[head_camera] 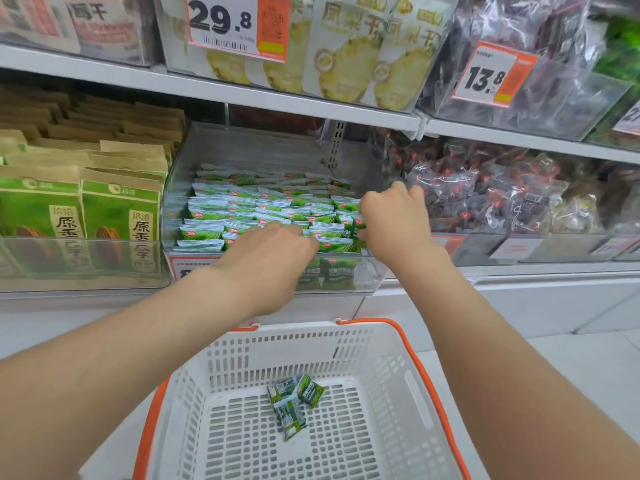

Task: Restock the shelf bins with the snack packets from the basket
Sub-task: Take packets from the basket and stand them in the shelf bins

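Observation:
A clear shelf bin (194, 147) on the middle shelf holds several rows of small green and white snack packets (242, 209). My left hand (273, 258) lies palm down on the front rows, its fingers spread over the packets. At the bin's right front corner my right hand (394, 223) pinches a green packet (358, 225) with its fingertips. Below the shelf stands a white basket (388, 393) with orange handles. Three green packets (294, 403) lie on its slotted bottom.
Green and brown paper bags (79, 209) fill the bin to the left. Clear bags of dark snacks (485, 199) fill the bin to the right. The upper shelf carries pineapple pouches (346, 57) and price tags (239, 26). The white shelf base (519, 299) meets a pale tiled floor.

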A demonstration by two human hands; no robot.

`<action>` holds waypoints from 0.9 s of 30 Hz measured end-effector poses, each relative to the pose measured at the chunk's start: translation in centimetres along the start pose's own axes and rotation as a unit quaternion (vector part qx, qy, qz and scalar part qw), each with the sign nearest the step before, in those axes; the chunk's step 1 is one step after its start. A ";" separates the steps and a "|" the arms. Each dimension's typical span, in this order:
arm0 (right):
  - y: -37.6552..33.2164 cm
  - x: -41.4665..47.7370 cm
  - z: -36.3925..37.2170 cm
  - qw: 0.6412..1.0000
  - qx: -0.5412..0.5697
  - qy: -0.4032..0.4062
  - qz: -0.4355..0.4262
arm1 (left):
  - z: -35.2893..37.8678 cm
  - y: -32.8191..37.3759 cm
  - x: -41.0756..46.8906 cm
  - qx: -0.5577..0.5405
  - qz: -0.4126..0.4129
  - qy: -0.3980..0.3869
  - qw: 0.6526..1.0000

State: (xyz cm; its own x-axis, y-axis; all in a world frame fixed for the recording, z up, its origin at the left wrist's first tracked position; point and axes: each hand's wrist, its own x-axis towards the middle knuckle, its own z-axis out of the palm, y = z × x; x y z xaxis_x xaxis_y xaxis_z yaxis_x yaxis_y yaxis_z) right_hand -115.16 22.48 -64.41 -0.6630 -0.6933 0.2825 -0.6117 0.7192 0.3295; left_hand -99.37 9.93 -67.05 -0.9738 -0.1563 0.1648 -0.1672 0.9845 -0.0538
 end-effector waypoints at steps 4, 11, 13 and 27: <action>-1.3 1.8 0.6 0.996 -0.016 -0.074 -0.039 | 0.0 0.0 0.1 0.004 0.006 -0.001 1.000; -1.5 3.2 1.1 0.993 -0.019 -0.091 -0.069 | -0.1 0.0 0.1 0.007 0.009 -0.008 1.000; -1.5 2.8 1.3 0.996 0.011 -0.068 -0.052 | -0.2 0.1 -0.1 0.000 0.011 -0.004 1.000; -5.5 -10.9 13.3 0.887 0.386 0.248 -0.050 | 2.8 4.3 -3.1 0.060 0.054 -0.142 0.987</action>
State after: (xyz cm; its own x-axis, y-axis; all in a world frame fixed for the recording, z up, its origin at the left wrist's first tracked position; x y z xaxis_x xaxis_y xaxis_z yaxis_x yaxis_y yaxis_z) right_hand -110.33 26.65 -81.26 -0.4341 -0.5534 0.7108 -0.8971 0.3377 -0.2850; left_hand -97.52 14.41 -70.56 -0.9878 -0.0847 -0.1307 -0.0612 0.9828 -0.1745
